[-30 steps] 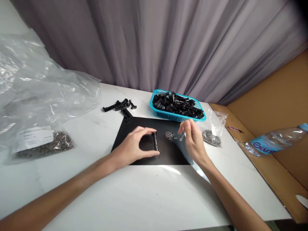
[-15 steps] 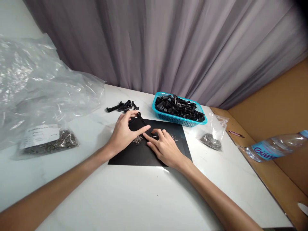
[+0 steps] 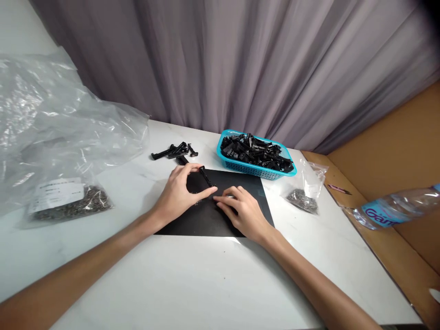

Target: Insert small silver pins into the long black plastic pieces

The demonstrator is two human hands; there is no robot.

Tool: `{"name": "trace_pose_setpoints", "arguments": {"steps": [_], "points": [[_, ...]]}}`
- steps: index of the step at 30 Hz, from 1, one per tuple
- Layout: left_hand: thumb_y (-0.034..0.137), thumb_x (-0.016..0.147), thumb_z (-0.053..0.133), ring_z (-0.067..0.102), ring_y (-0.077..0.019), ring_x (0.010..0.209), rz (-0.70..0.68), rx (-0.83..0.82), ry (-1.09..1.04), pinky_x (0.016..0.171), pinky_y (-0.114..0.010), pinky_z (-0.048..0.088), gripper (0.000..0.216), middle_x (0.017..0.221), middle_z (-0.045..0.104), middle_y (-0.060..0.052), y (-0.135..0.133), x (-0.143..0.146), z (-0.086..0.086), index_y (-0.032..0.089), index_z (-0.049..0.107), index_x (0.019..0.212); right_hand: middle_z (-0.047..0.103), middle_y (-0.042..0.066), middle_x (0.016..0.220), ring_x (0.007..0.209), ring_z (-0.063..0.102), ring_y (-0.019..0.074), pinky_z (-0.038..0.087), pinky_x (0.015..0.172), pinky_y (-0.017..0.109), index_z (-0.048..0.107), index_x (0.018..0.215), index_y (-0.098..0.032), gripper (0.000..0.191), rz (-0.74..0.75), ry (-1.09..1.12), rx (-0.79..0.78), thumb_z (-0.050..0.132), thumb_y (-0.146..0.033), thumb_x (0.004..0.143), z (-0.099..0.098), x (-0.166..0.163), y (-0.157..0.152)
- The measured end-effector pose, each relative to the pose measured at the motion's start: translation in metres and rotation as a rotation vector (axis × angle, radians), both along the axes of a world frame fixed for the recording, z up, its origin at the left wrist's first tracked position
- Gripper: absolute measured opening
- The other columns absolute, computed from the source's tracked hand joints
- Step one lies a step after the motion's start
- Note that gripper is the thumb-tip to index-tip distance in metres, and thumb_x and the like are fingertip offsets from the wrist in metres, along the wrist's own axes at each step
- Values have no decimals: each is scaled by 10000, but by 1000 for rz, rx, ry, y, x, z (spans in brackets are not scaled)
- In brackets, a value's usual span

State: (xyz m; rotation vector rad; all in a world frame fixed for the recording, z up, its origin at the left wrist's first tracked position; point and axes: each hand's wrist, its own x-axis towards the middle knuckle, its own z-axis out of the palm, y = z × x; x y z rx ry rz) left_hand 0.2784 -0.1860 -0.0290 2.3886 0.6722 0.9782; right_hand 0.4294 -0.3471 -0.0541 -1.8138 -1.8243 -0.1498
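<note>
A slim black plastic part (image 3: 206, 176) is held at its two ends between the thumb and fingertips of my left hand (image 3: 180, 195), tilted above a black sheet (image 3: 202, 224). My right hand (image 3: 245, 213) is just right of the part's lower end, fingertips drawn together in a pinch. Whatever lies in that pinch is too small to make out. A few tiny shiny metal pieces (image 3: 197, 202) show on the sheet under my left thumb; my hands hide the others.
Several black parts (image 3: 177, 150) lie behind my left hand. A blue basket (image 3: 237, 169) full of black parts stands at the back right. Bags of small metal pieces lie left (image 3: 92, 201) and right (image 3: 302, 200). A plastic bottle (image 3: 395, 208) lies at the far right.
The left hand and its black part have shifted slightly right and down. My right hand has drawn a little right, and its fingers have come closer together. The metal pieces are now more covered.
</note>
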Motion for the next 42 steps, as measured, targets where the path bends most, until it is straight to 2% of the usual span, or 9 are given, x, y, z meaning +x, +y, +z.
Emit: {"name": "trace_pose_setpoints", "arguments": {"steps": [3, 9, 17, 19, 23, 25, 33, 39, 42], "points": [[440, 743, 870, 650, -285, 1167, -14, 4, 5, 1048, -457, 529, 582, 1171, 690, -64, -3, -1, 1, 224, 616, 1220, 677, 98, 1159, 961, 615, 248, 531, 811, 388, 708, 1282, -240, 290, 29, -89, -22, 555, -315, 1048, 0, -4, -3], [431, 752, 864, 641, -280, 1158, -18, 48, 12, 1041, -454, 525, 566, 1154, 683, -64, -3, -1, 1, 227, 615, 1217, 692, 62, 979, 901, 652, 198, 542, 814, 327, 740, 1001, -200, 161, -48, 86, 139, 584, -225, 1031, -3, -3, 9], [433, 748, 869, 645, -281, 1141, -31, 86, 16, 1039, -456, 529, 586, 1138, 679, -65, -1, -1, -2, 219, 611, 1229, 663, 107, 1169, 989, 598, 250, 550, 868, 413, 687, 1315, -241, 307, 46, -65, -47, 540, -291, 1051, 1, 6, -5], [432, 753, 864, 645, -286, 1146, -31, 87, 25, 1039, -454, 530, 586, 1142, 674, -68, -1, -1, -3, 218, 609, 1236, 666, 112, 1169, 991, 594, 257, 553, 864, 424, 669, 1334, -225, 321, 54, -66, -36, 562, -302, 1042, 0, 5, -4], [445, 749, 864, 640, -296, 1155, -25, 92, 41, 1036, -457, 530, 596, 1141, 674, -69, -2, -1, -4, 224, 611, 1241, 697, 75, 991, 900, 626, 216, 556, 815, 371, 733, 1082, -213, 164, 20, 71, 137, 581, -251, 1034, -3, 3, 5], [454, 742, 869, 640, -295, 1152, -21, 91, 44, 1033, -455, 531, 604, 1142, 674, -68, -1, -1, -4, 227, 612, 1239, 688, 60, 927, 861, 631, 198, 552, 794, 350, 733, 984, -221, 178, 3, 123, 195, 566, -239, 1042, -2, 4, 7], [456, 749, 860, 646, -288, 1138, -15, 99, 54, 1030, -457, 533, 588, 1133, 678, -67, -1, -1, -3, 228, 609, 1229, 671, 114, 1157, 1001, 566, 257, 547, 864, 424, 694, 1306, -213, 335, 22, -90, -19, 528, -368, 1060, -2, 6, -1], [473, 760, 842, 643, -296, 1146, -17, 109, 42, 1030, -461, 529, 563, 1131, 694, -62, -3, -1, 1, 243, 607, 1218, 675, 113, 1108, 997, 557, 255, 544, 872, 409, 715, 1222, -174, 300, -19, -28, 51, 557, -359, 1048, 0, 4, 5], [477, 761, 839, 641, -299, 1149, -11, 99, 28, 1033, -464, 522, 561, 1142, 698, -64, -1, -1, 5, 243, 611, 1218, 638, 120, 1212, 1034, 536, 275, 541, 905, 438, 653, 1359, -219, 393, 11, -70, 19, 562, -425, 1037, 2, 0, 6]]}}
